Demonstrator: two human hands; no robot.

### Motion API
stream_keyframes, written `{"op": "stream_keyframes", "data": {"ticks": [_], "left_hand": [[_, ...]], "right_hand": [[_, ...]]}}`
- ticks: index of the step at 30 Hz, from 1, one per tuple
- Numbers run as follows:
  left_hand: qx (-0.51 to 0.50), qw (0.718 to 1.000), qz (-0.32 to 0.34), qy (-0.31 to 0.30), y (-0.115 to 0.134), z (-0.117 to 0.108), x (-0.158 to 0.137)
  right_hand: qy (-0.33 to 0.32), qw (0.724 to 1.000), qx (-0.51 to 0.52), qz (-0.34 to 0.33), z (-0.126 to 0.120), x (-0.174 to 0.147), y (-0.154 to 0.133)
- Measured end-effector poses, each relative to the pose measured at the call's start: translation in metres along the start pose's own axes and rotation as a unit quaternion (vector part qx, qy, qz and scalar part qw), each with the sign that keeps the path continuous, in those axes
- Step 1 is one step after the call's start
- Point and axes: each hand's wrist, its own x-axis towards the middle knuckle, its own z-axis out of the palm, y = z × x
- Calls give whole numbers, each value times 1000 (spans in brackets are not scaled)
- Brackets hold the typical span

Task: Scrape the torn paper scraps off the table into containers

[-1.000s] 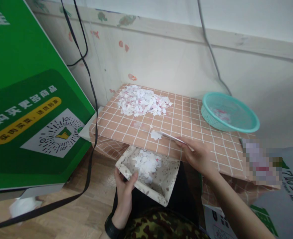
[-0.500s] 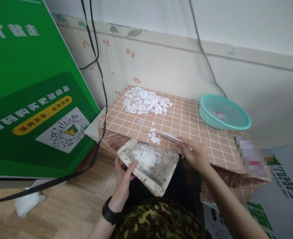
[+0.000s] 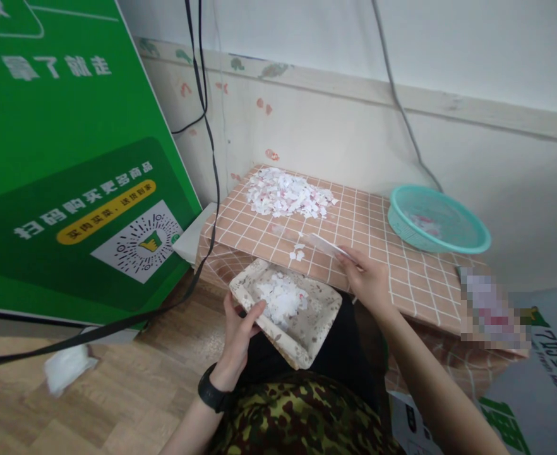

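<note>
My left hand (image 3: 241, 328) grips the near left rim of a speckled cream tray (image 3: 320, 328), thumb over the edge. White paper scraps (image 3: 282, 298) lie inside it, and its far rim sits just under the table's front edge. Between the fingers of my right hand (image 3: 366, 278) is a thin, flat white card (image 3: 328, 245), held low over the tabletop. Just left of the card's tip are a few loose paper scraps (image 3: 297, 254). A larger heap of paper scraps (image 3: 285, 194), some tinged pink, covers the table's back left part.
A turquoise plastic basket (image 3: 439, 218) with scraps inside stands on the checked tablecloth (image 3: 368, 218) at the right. A blurred flat packet (image 3: 491, 309) lies at the right corner. A green sign (image 3: 70, 126) and hanging black cables (image 3: 207, 107) are at the left.
Fewer scraps lie at the table's front edge than before. The card has lifted slightly back from the edge, its face more visible. The whole view has shifted a little.
</note>
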Motion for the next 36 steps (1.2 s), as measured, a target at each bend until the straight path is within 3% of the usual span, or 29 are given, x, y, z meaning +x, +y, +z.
{"op": "stream_keyframes", "data": {"ticks": [6, 12, 16, 20, 23, 29, 32, 36], "left_hand": [[-3, 1000, -4, -2, -3, -4, 3], [-26, 999, 11, -22, -13, -11, 9], [-27, 999, 17, -26, -16, -12, 10], [-32, 999, 16, -28, -16, -12, 10], [-40, 999, 7, -26, -16, -12, 10], [-37, 999, 12, -23, -16, -12, 11], [-34, 999, 4, -27, -18, -13, 12], [-30, 999, -4, -26, -19, -14, 13]], "right_hand": [[-64, 996, 0, -56, 2, -1, -7], [-128, 989, 54, -47, -9, -22, -20], [-83, 994, 76, -9, -8, -17, -17], [-6, 1000, 14, 0, -5, 0, -9], [-16, 999, -30, -27, -4, 0, -8], [-59, 995, -32, -71, -11, -32, -28], [-51, 998, -2, -47, -11, -31, -31], [4, 1000, -13, 1, 2, 1, -16]]}}
